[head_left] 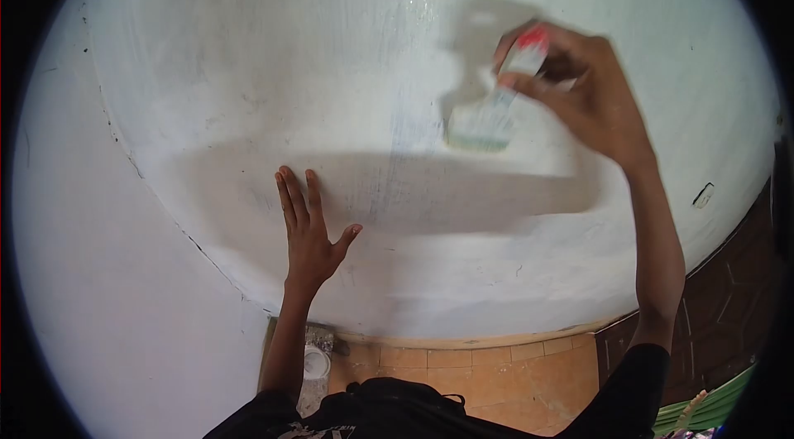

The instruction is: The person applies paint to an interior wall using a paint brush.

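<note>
My right hand (pixel 579 79) is closed around the handle of a paintbrush (pixel 488 120), whose handle end is red and whose wide bristles point down. The bristles are at the white wall (pixel 347 91), close to a greyish, thinly covered streak. Motion blurs the brush and the hand slightly. Lower left, my left hand (pixel 309 236) lies against the same wall, fingers stretched upward and thumb spread out to the right. It holds nothing.
A cracked corner line (pixel 198 249) divides this wall from another white wall (pixel 107 298) on the left. Below are orange floor tiles (pixel 488 364) and a white container (pixel 316 362) by my left forearm. A dark brown panelled surface (pixel 719 307) and green cloth (pixel 711 402) are at lower right.
</note>
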{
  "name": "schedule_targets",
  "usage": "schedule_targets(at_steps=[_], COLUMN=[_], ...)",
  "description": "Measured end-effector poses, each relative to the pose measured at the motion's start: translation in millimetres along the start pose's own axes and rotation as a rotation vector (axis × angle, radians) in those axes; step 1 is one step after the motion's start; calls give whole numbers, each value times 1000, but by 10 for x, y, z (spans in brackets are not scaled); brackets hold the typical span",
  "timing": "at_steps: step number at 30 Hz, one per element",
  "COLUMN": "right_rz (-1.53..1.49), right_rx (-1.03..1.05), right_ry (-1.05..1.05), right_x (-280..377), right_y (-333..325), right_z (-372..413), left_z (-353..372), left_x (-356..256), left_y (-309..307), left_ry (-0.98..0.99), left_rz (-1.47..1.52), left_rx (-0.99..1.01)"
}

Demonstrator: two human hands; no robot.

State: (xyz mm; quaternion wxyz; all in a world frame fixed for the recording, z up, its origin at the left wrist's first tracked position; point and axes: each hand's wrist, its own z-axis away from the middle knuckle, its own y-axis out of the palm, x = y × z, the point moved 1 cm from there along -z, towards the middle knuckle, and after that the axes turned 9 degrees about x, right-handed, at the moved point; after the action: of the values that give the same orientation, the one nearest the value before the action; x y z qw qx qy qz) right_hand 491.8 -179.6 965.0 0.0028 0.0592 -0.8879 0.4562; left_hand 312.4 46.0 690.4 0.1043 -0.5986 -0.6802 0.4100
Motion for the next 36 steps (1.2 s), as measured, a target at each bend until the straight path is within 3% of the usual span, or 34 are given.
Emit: schedule_targets(at_steps=[3,5,8,10,12,13,15,20,23,26,29,30,32,35,36], right_rz=[239,289,413,535,509,519,774,744,610,272,63,-128,-229,-109,-38], right_rx=[-166,-381,-607,-606,-516,-465,-436,-351,-138,136,333,300,158,57,72], right_ry=[-44,-67,-445,-478,-92,-40,-201,-209,-112,14,236,309,293,146,222], right_x=[182,337,535,403,342,345,317,411,720,875,663,702,507,434,361], right_y=[-340,-526,-445,-367,96,294,644,1354,1500,1532,1596,1440,1322,831,695], right_z=[-60,-69,-69,118,315,373,502,990,1193,1170,975,812,617,245,151], left_z=[-2,-2,16,53,91,122,184,316,377,430,472,492,492,496,497], left_x=[-2,3,-7,24,68,92,116,197,277,347,433,451,490,559,571], left_y=[-2,8,-41,-79,-115,-126,-138,-144,-150,-157,-140,-139,-146,-149,-149], left_ry=[5,9,15,35,67,89,104,84,76,58,57,51,48,56,54], left_rz=[12,11,61,93,122,135,157,201,219,247,286,290,293,275,277], left_rx=[-12,-17,-24,-49,-93,-126,-163,-157,-130,-107,-80,-77,-75,-76,-70])
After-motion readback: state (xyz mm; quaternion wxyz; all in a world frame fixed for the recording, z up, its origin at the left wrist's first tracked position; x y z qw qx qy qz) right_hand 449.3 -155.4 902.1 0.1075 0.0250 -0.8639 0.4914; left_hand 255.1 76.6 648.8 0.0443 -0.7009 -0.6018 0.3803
